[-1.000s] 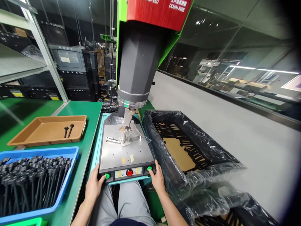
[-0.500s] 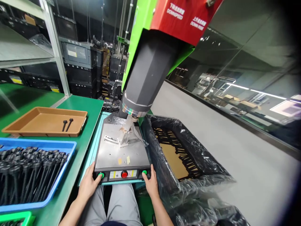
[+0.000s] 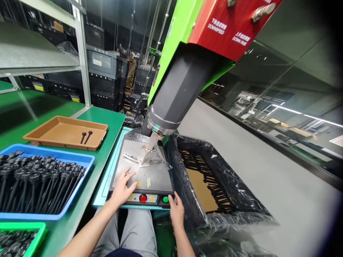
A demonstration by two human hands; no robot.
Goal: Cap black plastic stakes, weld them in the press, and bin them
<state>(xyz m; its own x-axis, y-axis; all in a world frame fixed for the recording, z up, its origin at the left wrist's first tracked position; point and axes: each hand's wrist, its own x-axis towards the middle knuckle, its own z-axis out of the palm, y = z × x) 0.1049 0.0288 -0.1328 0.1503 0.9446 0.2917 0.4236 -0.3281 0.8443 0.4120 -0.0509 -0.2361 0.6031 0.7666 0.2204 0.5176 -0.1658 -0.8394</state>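
My left hand (image 3: 123,187) is over the front left of the metal base plate (image 3: 158,178), fingers spread and holding nothing. At the front right corner of the machine base, my right hand (image 3: 176,208) has its fingers apart, close beside the green button (image 3: 165,199). A red button (image 3: 143,198) sits mid-panel between the hands. Beyond them, a small fixture (image 3: 146,160) with clear plastic around it stands on the plate, directly under the tip of the machine's press head (image 3: 154,140). Whether a part sits in the fixture I cannot tell.
Left on the green table are a blue tray (image 3: 91,167) of black ribbed parts with wide heads, a brown tray (image 3: 61,128) with two similar parts, and a green bin (image 3: 44,228). To the right stands a plastic-lined box (image 3: 235,185) holding cardboard and rows of black parts.
My left hand has left the left button and moved up and right over the plate. The right hand's thumb has come off the green button. The view has shifted slightly left.
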